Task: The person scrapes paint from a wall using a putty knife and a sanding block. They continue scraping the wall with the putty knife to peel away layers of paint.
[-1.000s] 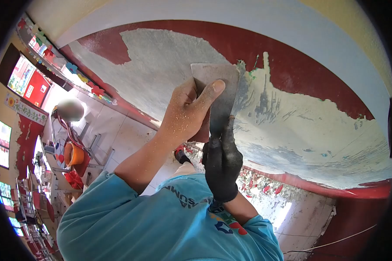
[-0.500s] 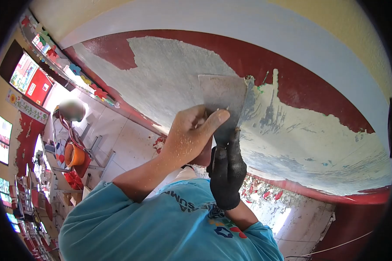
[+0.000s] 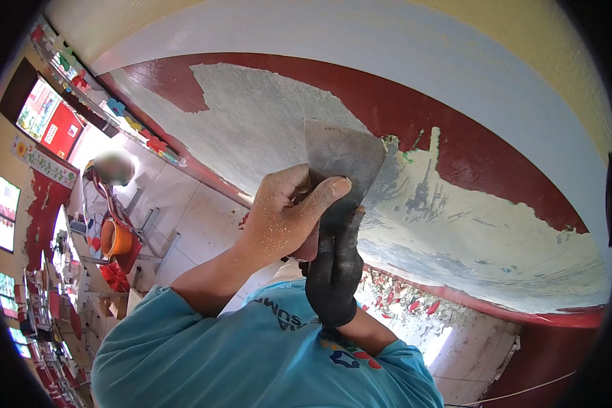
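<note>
A wide grey metal scraper [image 3: 347, 153] stands blade-up in front of a wall [image 3: 272, 102] with partly stripped red paint. My left hand [image 3: 285, 211], bare and flecked with pale dust, is closed on the blade's left side, thumb flat across its face. My right hand [image 3: 336, 265] wears a black glove and wraps the scraper low down, its fingers closed. Part of a dull red piece, perhaps the handle, shows below my left hand. The blade's upper right corner overlaps the edge of the remaining paint; whether it touches the wall I cannot tell.
Paint chips [image 3: 394, 299] litter the floor along the wall's foot. Off to the left are an orange bucket [image 3: 117, 238] on a chair, a person [image 3: 112, 170] with a blurred head, and several tables and chairs. A thin cable [image 3: 530, 389] runs at lower right.
Both hands and the scraper have shifted slightly left, and the blade now leans more, its right corner lower. The grip looks the same.
</note>
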`<state>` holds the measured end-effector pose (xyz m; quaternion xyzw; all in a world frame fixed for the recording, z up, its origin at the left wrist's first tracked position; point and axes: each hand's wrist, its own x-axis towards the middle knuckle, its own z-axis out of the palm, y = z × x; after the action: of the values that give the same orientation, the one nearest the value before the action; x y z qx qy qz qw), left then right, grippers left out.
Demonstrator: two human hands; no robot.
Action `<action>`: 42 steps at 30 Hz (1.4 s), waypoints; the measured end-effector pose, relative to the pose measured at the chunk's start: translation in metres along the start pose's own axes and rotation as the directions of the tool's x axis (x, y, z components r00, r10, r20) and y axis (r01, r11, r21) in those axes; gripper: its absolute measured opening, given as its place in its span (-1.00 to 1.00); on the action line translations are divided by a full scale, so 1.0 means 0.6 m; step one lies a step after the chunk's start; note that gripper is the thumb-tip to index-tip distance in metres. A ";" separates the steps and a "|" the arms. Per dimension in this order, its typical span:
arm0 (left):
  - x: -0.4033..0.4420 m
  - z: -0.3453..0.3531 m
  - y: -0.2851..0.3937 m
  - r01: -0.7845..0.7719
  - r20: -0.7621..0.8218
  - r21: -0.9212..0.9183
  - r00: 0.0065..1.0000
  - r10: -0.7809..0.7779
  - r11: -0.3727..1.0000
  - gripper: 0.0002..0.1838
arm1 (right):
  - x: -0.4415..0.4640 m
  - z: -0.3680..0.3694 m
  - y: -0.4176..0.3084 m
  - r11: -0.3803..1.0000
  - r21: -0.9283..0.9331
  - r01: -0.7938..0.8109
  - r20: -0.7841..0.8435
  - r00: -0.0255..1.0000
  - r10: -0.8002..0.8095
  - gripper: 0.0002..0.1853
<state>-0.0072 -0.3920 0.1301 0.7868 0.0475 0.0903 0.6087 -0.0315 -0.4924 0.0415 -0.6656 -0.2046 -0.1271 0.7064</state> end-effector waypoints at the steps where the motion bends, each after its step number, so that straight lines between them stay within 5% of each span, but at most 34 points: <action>1: -0.001 -0.001 -0.001 0.012 0.001 -0.007 1.000 -0.012 1.000 -0.66 | -0.001 0.000 0.003 1.000 0.005 -0.005 0.002 1.000 0.005 -0.46; 4: 0.001 0.002 -0.006 -0.033 0.013 -0.079 0.999 0.034 0.996 -0.65 | 0.005 -0.006 0.006 0.990 -0.113 0.086 0.023 0.996 -0.084 -0.47; 6: 0.006 0.000 0.004 -0.005 0.015 -0.072 1.000 0.006 0.997 -0.65 | 0.009 -0.007 -0.007 0.999 -0.013 -0.032 0.026 0.999 0.032 -0.48; 15: 0.005 0.009 -0.009 -0.059 -0.058 0.006 0.997 0.059 0.998 -0.63 | 0.011 -0.017 -0.022 0.995 -0.019 -0.098 0.030 0.995 0.098 -0.47; 20: 0.002 0.008 -0.001 0.006 0.005 -0.028 1.000 -0.006 1.000 -0.64 | 0.001 -0.017 -0.018 0.981 -0.187 0.049 -0.013 0.999 -0.052 -0.47; 23: 0.007 0.012 0.002 -0.060 0.022 -0.055 0.998 0.061 0.997 -0.62 | 0.005 -0.024 -0.031 0.973 -0.195 -0.120 0.003 0.992 0.122 -0.48; 25: 0.009 0.012 0.042 -0.024 -0.021 -0.163 1.000 0.021 0.986 -0.59 | 0.032 -0.023 -0.050 0.990 -0.140 -0.016 -0.010 1.000 0.015 -0.50; 27: 0.009 0.010 0.020 -0.057 -0.014 -0.142 0.998 0.056 0.988 -0.56 | 0.023 -0.021 -0.058 0.995 -0.053 -0.081 -0.038 0.996 0.079 -0.51; 29: 0.005 0.013 -0.040 -0.151 0.023 -0.037 0.988 0.152 0.988 -0.57 | -0.010 -0.027 -0.024 0.961 -0.273 -0.042 0.032 0.998 0.053 -0.49; 31: -0.002 0.015 -0.056 -0.051 0.051 -0.054 0.997 0.054 0.997 -0.59 | -0.022 -0.024 -0.012 0.966 -0.254 -0.046 -0.008 0.999 0.045 -0.48; 33: -0.005 0.017 -0.053 0.020 0.062 -0.014 0.998 -0.019 1.000 -0.60 | -0.026 -0.028 -0.016 0.965 -0.148 -0.218 0.017 0.975 0.223 -0.46; 42: -0.008 0.016 -0.021 0.046 0.097 -0.073 0.995 -0.039 0.996 -0.56 | -0.041 -0.040 -0.023 0.984 -0.056 -0.168 0.043 0.984 0.171 -0.37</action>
<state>-0.0095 -0.3988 0.1151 0.7655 0.0319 0.0414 0.6413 -0.0563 -0.5193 0.0417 -0.7016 -0.1607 -0.0558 0.6919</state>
